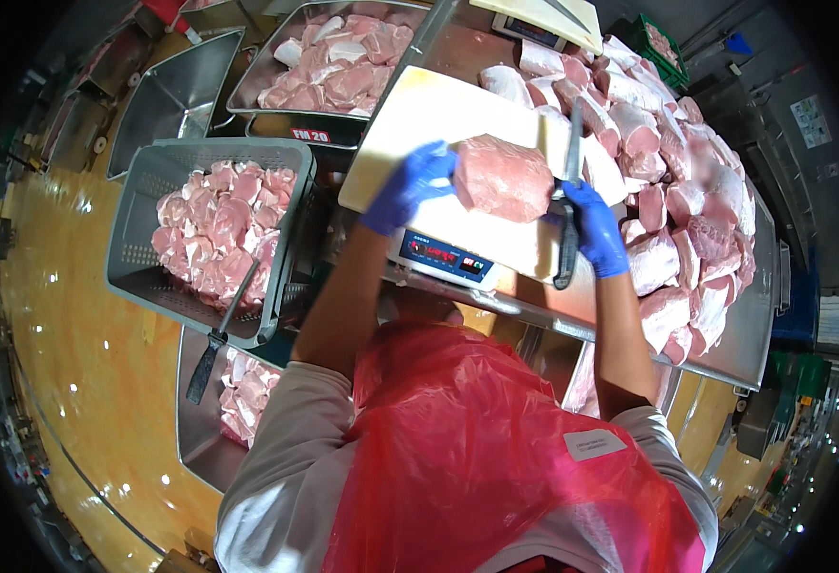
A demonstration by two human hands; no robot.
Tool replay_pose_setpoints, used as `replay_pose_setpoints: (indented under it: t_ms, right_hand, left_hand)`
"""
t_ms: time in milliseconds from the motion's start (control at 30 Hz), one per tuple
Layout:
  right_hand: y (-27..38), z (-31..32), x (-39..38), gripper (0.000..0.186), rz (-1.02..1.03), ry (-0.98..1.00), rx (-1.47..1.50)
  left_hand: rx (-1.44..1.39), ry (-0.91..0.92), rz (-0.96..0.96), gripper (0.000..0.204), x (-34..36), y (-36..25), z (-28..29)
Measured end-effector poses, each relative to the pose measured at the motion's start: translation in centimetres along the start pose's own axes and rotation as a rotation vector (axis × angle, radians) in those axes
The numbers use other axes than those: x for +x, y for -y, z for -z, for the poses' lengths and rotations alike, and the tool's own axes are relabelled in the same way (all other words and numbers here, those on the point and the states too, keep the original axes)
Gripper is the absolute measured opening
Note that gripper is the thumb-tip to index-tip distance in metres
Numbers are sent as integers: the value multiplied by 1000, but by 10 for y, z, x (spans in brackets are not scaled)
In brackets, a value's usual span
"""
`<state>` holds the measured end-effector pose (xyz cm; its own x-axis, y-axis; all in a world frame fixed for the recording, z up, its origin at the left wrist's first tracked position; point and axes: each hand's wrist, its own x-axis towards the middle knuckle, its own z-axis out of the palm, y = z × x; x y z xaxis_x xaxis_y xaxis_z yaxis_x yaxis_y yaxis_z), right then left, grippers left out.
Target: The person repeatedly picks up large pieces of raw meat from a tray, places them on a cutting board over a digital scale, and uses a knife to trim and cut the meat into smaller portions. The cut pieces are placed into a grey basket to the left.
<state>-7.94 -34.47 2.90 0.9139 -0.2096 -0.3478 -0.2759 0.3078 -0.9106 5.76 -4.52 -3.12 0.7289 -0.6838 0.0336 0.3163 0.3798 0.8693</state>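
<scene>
A thick, pale pink piece of pork loin (503,179) lies on a white cutting board (405,119) in front of me. At its left end is my blue-gloved left hand (417,183), fingers apart and their tips against the edge of the meat. By the opposite end, my right hand (593,227), also gloved in blue, is closed round the black handle of a knife (574,143). The blade points away from me along the right part of the board. A digital scale (446,260) with red lit digits shows at the board's near edge.
Many large pork pieces (653,258) are heaped on the metal table at right. A grey crate (133,224) of cut meat stands at left, a dark-handled tool (207,368) across its rim. Behind are a metal tub (247,91) of meat and another metal bin (152,115).
</scene>
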Motion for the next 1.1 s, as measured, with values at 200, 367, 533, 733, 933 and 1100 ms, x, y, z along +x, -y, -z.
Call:
replay_pose_setpoints:
  t_ms: [200,367,533,733,933,1100]
  right_hand:
    - [44,-87,1,24,262,-33,-300]
    - [97,-160,-46,40,491,159,-629]
    - [110,-136,-85,39,539,-30,-409]
    - [40,-2,-97,41,393,-211,-235]
    - [-55,94,-161,18,198,-512,40]
    - [-73,109,-216,12,230,-545,136]
  left_hand:
    - [-97,35,-174,39,5,-15,-71]
    - [-790,76,-85,56,-10,24,-70]
    - [-268,-20,-461,56,41,-63,-6]
    - [1090,-846,-397,43,92,-88,126]
    - [1209,-68,-564,22,148,-25,-80]
    - [1284,298,-202,47,226,80,-193]
